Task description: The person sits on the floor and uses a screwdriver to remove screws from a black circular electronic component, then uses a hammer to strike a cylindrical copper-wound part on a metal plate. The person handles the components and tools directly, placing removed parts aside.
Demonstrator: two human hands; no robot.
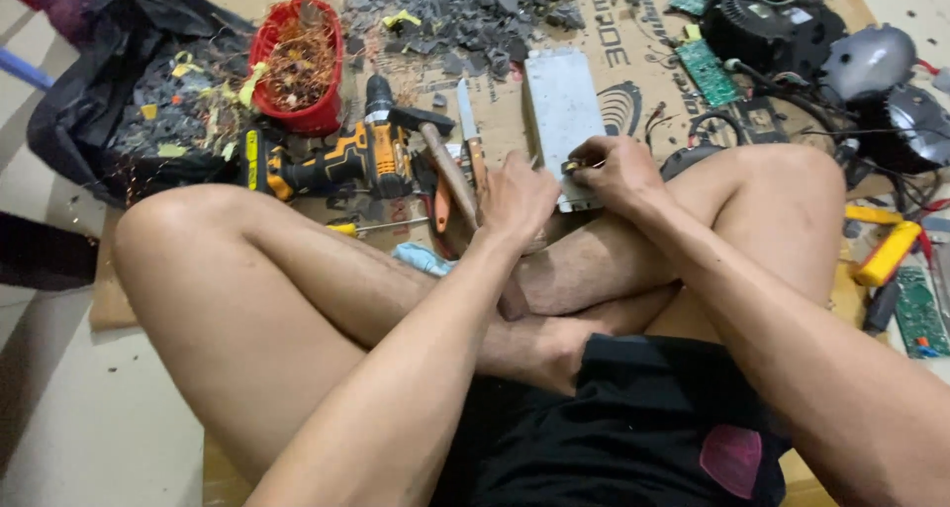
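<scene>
The person sits cross-legged on the floor, and both hands meet at the near end of a flat grey metal casing [562,111] that lies on a sheet of brown cardboard [633,47] just past the shins. The right hand [616,174] is curled over the casing's near edge, fingers bent and pinched on a small yellowish part there — what exactly it grips is too small to tell. The left hand [517,198] is closed into a loose fist just beside it, touching the casing's near left corner; whether it holds anything cannot be told. Just left of the hands lie a wooden-handled hammer [442,161] and a knife [469,131] with its blade pointing away. Beside those rests a yellow and black cordless drill [336,163], and a yellow-handled screwdriver [376,226] lies near the left knee. Further left stands a red basket [297,67] filled with brownish wire scrap, next to an open black bag [129,92] of dark fragments. A heap of grey broken pieces [465,12] covers the cardboard beyond the casing. To the right lie green circuit boards [707,72] and round black and grey motor housings [782,22] — well apart from the hands.
</scene>
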